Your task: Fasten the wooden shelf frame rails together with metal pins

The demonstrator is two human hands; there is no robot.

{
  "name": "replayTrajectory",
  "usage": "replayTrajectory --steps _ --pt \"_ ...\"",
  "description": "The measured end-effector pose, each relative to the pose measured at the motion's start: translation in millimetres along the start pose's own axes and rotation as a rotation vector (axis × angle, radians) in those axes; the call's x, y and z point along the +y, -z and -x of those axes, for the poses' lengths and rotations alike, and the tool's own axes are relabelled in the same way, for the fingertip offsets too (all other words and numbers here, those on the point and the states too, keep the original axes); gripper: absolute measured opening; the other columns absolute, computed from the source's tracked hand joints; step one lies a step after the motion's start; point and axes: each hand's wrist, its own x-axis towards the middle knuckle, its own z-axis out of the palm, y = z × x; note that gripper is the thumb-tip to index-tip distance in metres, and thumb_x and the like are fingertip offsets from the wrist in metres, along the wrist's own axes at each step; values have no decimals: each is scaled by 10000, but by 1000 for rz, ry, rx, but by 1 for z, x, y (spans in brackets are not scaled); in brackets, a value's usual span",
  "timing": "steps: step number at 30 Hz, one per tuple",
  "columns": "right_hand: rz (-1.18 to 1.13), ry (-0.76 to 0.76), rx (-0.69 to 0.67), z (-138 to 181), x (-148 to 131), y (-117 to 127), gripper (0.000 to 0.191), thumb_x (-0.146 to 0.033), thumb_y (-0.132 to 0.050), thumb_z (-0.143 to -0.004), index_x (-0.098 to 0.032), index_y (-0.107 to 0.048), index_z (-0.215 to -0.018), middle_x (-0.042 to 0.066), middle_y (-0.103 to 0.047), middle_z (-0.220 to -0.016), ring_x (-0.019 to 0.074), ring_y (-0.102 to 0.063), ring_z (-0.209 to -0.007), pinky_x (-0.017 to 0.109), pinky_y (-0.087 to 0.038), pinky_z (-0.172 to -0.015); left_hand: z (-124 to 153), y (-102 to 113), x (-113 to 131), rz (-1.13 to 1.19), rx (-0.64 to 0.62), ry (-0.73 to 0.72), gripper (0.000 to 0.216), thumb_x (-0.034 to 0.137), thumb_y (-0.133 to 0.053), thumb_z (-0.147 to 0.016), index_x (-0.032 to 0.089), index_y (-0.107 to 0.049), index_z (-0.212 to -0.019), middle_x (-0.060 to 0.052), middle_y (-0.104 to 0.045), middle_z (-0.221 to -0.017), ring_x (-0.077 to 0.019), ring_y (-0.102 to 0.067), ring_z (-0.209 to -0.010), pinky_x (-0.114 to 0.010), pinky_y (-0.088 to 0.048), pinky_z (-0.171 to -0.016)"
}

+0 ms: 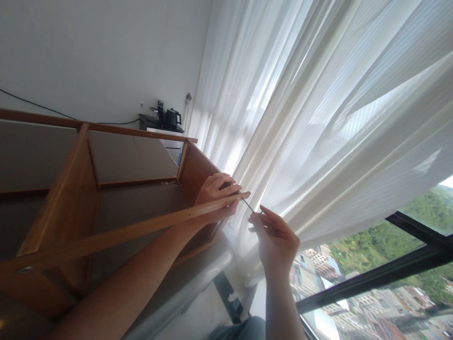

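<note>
A brown wooden shelf frame (95,203) lies across the left half of the view. One of its long rails (191,212) runs from the lower left to a free end near the middle. My left hand (217,193) is closed around the frame's end beside that rail, and the rail partly covers it. In a pinch between thumb and fingers, my right hand (276,233) holds a thin metal hex key (248,206). The key's far tip meets the rail near its end. My right fingers hide part of the key.
White curtains (283,118) hang close behind both hands. To the lower right is a dark-framed window (368,267) with buildings outside. A black kettle (172,118) stands on a small cabinet (166,132) by the wall, with a black cable (38,104) along it.
</note>
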Motion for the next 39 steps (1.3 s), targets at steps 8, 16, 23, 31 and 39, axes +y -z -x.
replayTrajectory --steps 8,16,23,31,39 --pt "-3 -25 -13 -1 0 1 309 -295 -893 -710 -194 -808 -990 33 -792 -770 167 -734 -588 277 -664 -543 -1 2 0 -1 -11 -11 253 281 -625 -845 244 -739 -1068 -64 -708 -1069 -257 -631 -1126 -447 -497 -1031" --pt "5 -34 -8 -2 0 1 325 -332 -898 -696 -184 -811 -972 44 -794 -776 185 -739 -603 298 -663 -541 0 2 0 4 -20 -10 251 288 -623 -846 240 -731 -1068 -65 -705 -1084 -255 -628 -1130 -442 -492 -1034" --pt "106 -43 -13 -2 0 3 315 -402 -884 -711 -171 -818 -914 46 -773 -679 197 -726 -548 299 -635 -517 -2 3 1 -24 -57 6 239 293 -628 -841 245 -735 -1049 -66 -713 -1083 -260 -629 -1137 -445 -493 -1028" --pt "102 -10 -36 -1 -2 3 241 -397 -859 -757 -188 -818 -868 33 -769 -675 169 -716 -551 258 -609 -513 -2 3 4 -15 -37 27 239 290 -625 -850 253 -742 -1054 -63 -706 -1081 -254 -628 -1131 -433 -499 -1016" --pt "93 7 -38 -1 0 3 228 -384 -851 -764 -188 -814 -874 31 -767 -675 176 -719 -555 269 -612 -515 -2 3 3 -6 -7 3 232 277 -635 -837 243 -737 -1043 -65 -707 -1067 -255 -634 -1113 -439 -504 -1012"
